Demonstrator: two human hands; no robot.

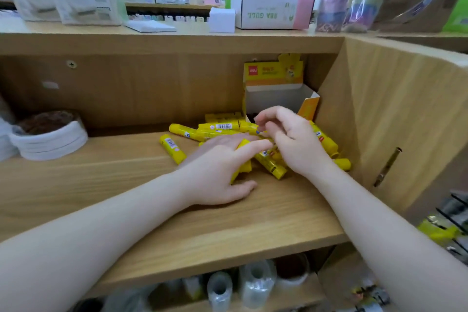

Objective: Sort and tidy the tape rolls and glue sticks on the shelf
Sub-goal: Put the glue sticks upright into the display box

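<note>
Several yellow glue sticks (188, 132) lie in a loose pile on the wooden shelf (101, 185), near its right wall. My left hand (217, 170) rests on the pile with its fingers wrapped around a few glue sticks. Just above the pile, my right hand (291, 139) pinches one glue stick between thumb and fingers. Behind the hands stands an open yellow and white display box (276, 91), its inside mostly hidden by my right hand. A single glue stick (172, 148) lies apart at the left of the pile.
White tape rolls (50, 137) are stacked at the shelf's left end. Clear tape rolls (255, 284) sit on the shelf below. Boxes (271, 11) and packets (83, 0) crowd the top board. The wooden side panel (395, 114) closes the right.
</note>
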